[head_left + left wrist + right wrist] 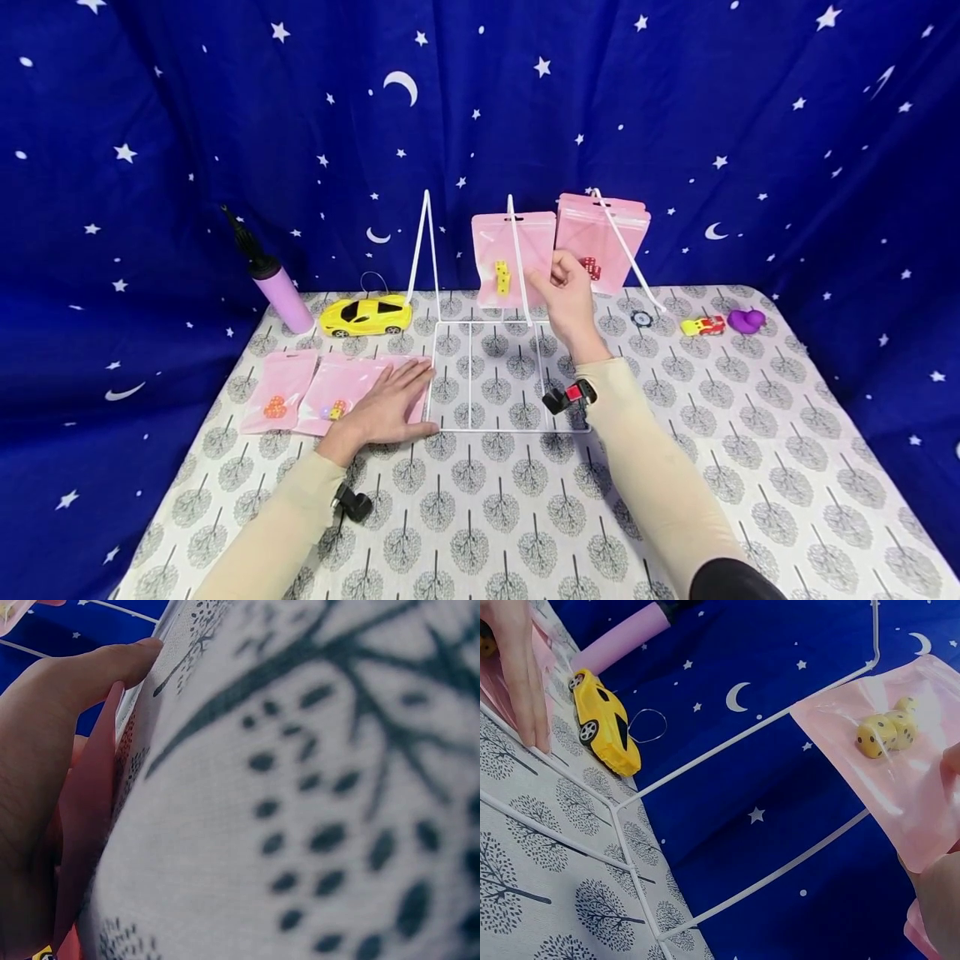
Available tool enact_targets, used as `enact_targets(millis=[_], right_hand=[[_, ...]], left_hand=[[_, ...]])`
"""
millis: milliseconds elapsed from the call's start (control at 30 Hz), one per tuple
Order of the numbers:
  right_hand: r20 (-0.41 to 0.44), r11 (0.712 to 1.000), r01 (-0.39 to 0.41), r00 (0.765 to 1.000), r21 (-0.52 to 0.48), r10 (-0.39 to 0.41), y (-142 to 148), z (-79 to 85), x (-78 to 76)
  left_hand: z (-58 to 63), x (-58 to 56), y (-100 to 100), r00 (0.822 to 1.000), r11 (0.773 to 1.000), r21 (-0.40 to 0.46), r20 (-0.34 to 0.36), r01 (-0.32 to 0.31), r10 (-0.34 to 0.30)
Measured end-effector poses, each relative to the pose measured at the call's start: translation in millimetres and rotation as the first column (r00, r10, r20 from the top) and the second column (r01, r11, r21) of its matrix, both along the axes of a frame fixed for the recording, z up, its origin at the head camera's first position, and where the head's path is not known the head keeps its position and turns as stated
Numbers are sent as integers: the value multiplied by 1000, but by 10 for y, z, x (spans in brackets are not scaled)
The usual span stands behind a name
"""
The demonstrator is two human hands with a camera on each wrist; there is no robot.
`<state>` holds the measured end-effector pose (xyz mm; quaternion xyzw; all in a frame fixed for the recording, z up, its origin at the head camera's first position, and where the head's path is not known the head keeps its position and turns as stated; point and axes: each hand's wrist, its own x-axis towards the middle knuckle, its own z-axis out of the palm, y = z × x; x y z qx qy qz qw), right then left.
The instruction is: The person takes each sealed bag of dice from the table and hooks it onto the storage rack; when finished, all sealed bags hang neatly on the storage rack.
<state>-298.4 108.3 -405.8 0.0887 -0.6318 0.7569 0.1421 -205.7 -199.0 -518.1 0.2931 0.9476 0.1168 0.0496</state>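
A pink zip bag with yellow dice (491,246) hangs upright at the middle prong of a white wire rack (487,431). My right hand (572,302) pinches that bag by its right edge, thumb in front. In the right wrist view the yellow dice (877,735) show through the film. Beside it, pink bags with red dice (618,242) hang on the right prong. My left hand (386,406) lies flat, fingers straight, over a pink bag with mixed dice (330,385), its fingertips by the rack's left side. Another pink bag with orange dice (281,379) lies farther left.
A yellow toy car (367,317) stands behind the left hand, with a lilac pump (285,300) beside it. At the right back lie a small dark ring (641,318), a red-yellow toy car (703,326) and a purple duck (746,321). The rack's left prong (417,242) rises beside the yellow car.
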Motion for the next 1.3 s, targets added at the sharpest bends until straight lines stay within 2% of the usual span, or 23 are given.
enact_targets(millis=[267, 600, 767, 933, 1300], right_hand=[[-4, 1000, -12, 1000, 6, 13, 15, -4, -54], [3, 1000, -26, 1000, -10, 26, 42, -47, -64], [37, 999, -21, 999, 27, 20, 80, -114, -47], [90, 997, -76, 993, 35, 72, 141, -210, 4], [103, 988, -149, 984, 48, 143, 268, -435, 81]], left_hand=[[-5, -8, 13, 1000, 1000, -9, 14, -2, 2], [9, -2, 22, 1000, 1000, -2, -4, 5, -5], [10, 1, 23, 1000, 1000, 13, -21, 10, -10], [8, 2, 19, 1000, 1000, 16, -20, 10, -10], [14, 7, 0, 1000, 1000, 2, -1, 3, -3]])
